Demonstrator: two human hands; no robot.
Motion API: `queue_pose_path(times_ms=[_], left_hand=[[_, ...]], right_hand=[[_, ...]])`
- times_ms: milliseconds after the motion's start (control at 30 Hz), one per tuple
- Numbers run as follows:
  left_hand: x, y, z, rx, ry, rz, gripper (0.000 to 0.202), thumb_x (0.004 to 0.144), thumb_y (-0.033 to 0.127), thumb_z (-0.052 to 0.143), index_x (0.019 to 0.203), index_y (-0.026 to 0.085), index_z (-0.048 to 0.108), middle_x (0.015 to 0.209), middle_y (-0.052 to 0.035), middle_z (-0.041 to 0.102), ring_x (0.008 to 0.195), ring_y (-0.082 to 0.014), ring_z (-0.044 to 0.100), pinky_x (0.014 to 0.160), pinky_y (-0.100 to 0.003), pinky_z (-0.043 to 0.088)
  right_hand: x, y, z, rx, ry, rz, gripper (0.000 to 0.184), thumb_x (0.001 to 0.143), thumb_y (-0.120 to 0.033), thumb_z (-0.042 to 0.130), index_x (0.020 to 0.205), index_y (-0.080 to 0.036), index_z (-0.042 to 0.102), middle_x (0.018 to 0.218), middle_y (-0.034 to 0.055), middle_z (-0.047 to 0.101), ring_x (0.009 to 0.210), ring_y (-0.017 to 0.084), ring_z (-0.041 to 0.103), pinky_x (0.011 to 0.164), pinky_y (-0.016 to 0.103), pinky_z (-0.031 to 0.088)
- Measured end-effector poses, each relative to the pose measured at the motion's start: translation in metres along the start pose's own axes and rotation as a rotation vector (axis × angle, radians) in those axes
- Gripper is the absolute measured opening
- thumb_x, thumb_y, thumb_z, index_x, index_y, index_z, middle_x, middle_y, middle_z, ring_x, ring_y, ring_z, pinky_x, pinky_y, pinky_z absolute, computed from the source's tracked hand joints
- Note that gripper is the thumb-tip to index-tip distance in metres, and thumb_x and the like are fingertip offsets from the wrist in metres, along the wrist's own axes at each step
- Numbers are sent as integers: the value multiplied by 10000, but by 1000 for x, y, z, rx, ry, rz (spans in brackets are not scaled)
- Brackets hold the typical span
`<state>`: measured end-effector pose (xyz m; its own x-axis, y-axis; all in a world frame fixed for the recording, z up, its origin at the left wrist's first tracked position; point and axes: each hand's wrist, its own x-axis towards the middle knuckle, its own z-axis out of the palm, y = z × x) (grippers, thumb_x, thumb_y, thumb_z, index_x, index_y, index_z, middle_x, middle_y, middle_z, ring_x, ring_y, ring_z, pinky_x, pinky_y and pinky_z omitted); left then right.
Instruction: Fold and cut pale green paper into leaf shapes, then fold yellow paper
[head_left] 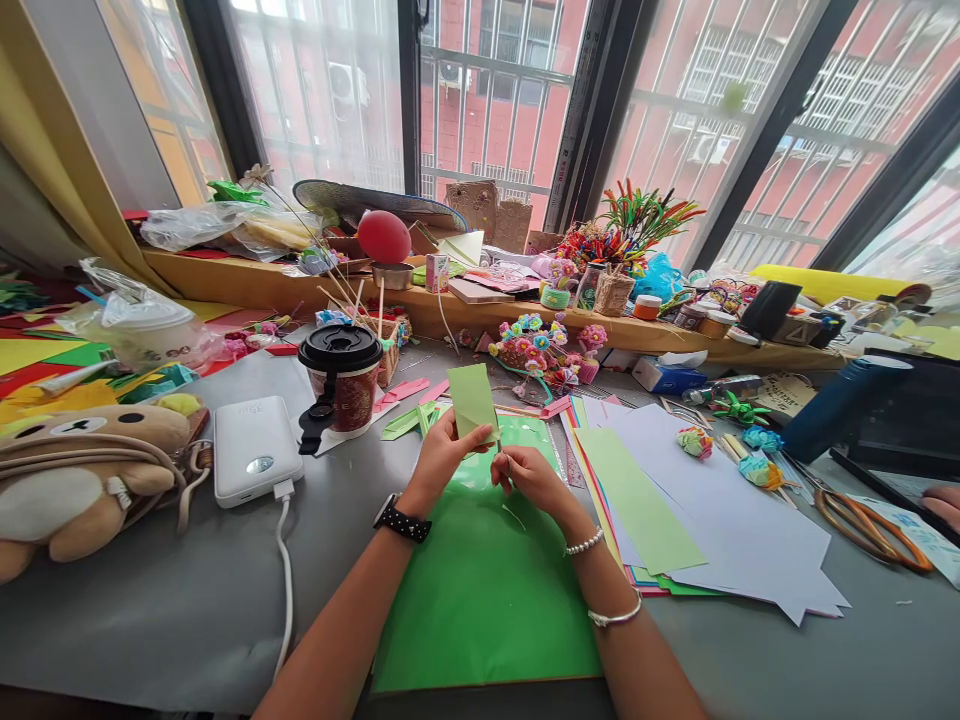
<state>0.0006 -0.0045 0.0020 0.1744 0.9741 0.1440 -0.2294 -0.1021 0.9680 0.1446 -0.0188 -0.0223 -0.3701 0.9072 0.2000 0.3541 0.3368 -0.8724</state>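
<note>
My left hand (pixel 441 465) is closed around a light green piece of paper (pixel 471 395), thumb across its front, and holds it up above the desk. A crease or fold shows low on the paper. Just right of its bottom corner is my right hand (pixel 531 478), fingers curled in a pinch; what they hold, if anything, is too small to make out. Beneath both hands lies a shiny green sheet (pixel 487 610). A thin pale sliver (pixel 514 516) rests on it under my right fingers.
Left stand a lidded cup (pixel 341 385), a white power bank (pixel 256 450) with its cable, and a plush bear (pixel 82 480). Right are white paper sheets (pixel 720 500), a light green strip (pixel 637 495) and scissors (pixel 862 525). Another person's hand (pixel 943 503) shows far right.
</note>
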Motion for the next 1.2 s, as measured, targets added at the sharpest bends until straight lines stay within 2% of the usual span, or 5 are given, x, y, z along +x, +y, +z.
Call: queue_pose_path(times_ms=[633,767,933,1200], left_hand=[[0,0,-1,3,1,-18,407,550,351,703,865,143,549,797,-29,630,687,-159,598,638,-296,495],[1,0,-3,-26,45,-24,381,581,366,681,871,142,577,851,-43,638,718,-158,591,635,-265,474],[1,1,-5,-97,110,-68,318,595,367,673,804,134,614,741,-29,645,628,-128,568,584,-225,434],[2,0,-5,-108,134,-80,330,547,354,707,768,120,636,743,-38,646,639,-138,559,590,-233,415]], right_hand=[[0,-2,-1,5,29,-8,505,773,-577,359,538,-156,512,484,-20,482,437,83,431,522,218,355],[-1,-4,-1,-19,13,-9,471,790,-531,375,539,-158,513,462,-25,466,438,85,426,521,219,344],[-3,-5,0,-22,-29,-17,445,804,-492,375,550,-157,519,450,-31,454,438,85,432,526,216,347],[-3,-7,3,7,-42,-26,519,771,-589,345,555,-151,522,453,-30,461,425,81,432,520,214,354]])
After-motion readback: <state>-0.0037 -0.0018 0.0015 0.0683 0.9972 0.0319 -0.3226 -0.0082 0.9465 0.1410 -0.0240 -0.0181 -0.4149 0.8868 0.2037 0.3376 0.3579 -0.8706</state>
